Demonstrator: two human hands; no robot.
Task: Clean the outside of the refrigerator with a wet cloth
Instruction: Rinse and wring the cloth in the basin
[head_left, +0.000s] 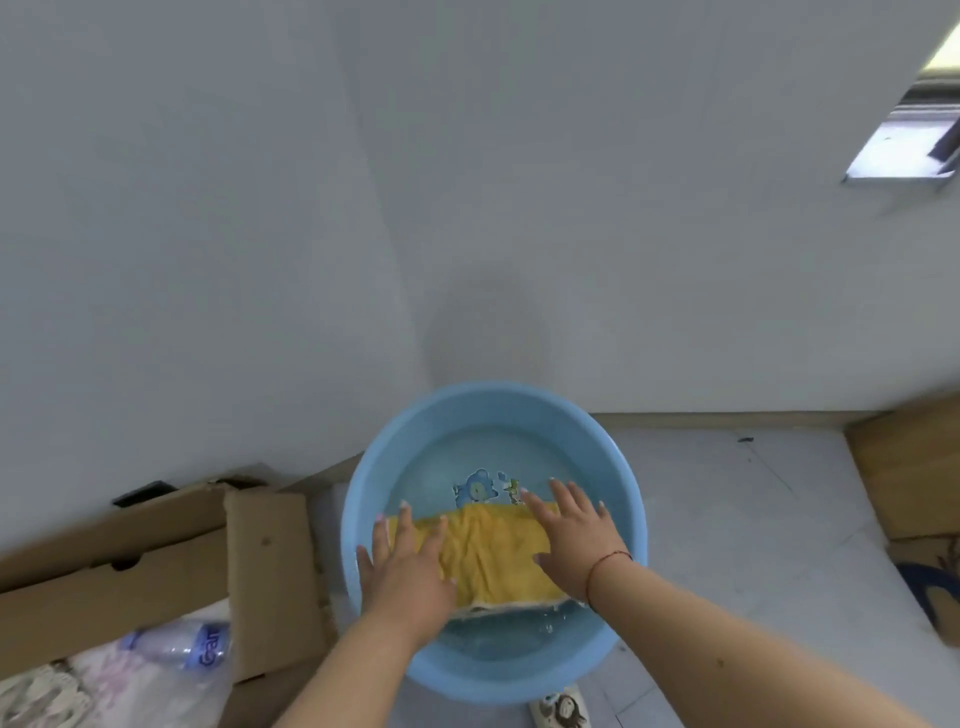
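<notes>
While water stands in a blue basin (363, 499) at the lower centre of the frame, a yellow cloth (493, 551) is seen lying in it, spread in a band whose long axis runs from left to right across the basin. The left hand (410, 566) is laid on the cloth's left end and the right hand (569, 540) on its right end, both with fingers straight and spread flat, palms down; nothing is gripped by either. The cloth is thus bracketed between the two hands, each about equally near to its own end, with the bare yellow middle showing between them. A pale hem is visible along the cloth's lower edge, toward the bottom of the frame. The refrigerator cannot be identified in this view; a grey wall (467, 182) fills the upper frame. Cardboard (156, 566) lies at lower left, with a plastic bottle (182, 647) below it. The soaking stage is judged to be in hand; gathering the cloth inward from both ends for wringing is judged the likely requirement next.
</notes>
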